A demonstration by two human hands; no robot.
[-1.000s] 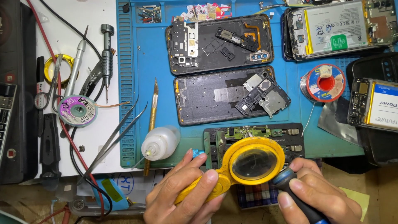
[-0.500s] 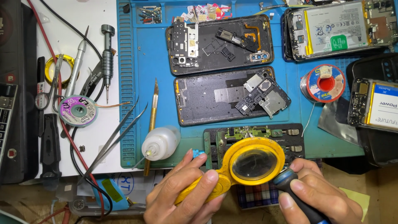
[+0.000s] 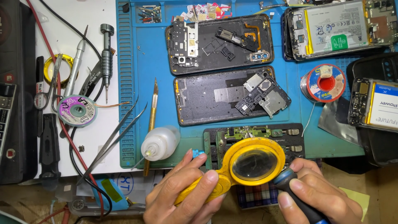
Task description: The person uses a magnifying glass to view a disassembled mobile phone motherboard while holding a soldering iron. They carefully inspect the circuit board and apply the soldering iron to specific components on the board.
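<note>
My left hand [image 3: 182, 195] grips the handle of a yellow magnifying glass [image 3: 253, 162] and holds its round lens over a black board holder [image 3: 290, 139] with a small green circuit board [image 3: 246, 132] clamped in it. My right hand [image 3: 315, 195] is closed around a dark tool with a blue collar [image 3: 286, 178], its tip hidden under the lens rim. Both hands sit at the front edge of the blue work mat [image 3: 141, 83].
Two opened phone shells [image 3: 224, 97] [image 3: 215, 43] lie mid-mat, another phone with battery [image 3: 336, 27] at back right. A solder spool [image 3: 323, 83], a clear squeeze bottle [image 3: 159, 143], a brass-handled knife [image 3: 152, 112], tweezers [image 3: 116, 137], a screwdriver [image 3: 106, 54] and a wick reel [image 3: 76, 110] surround them.
</note>
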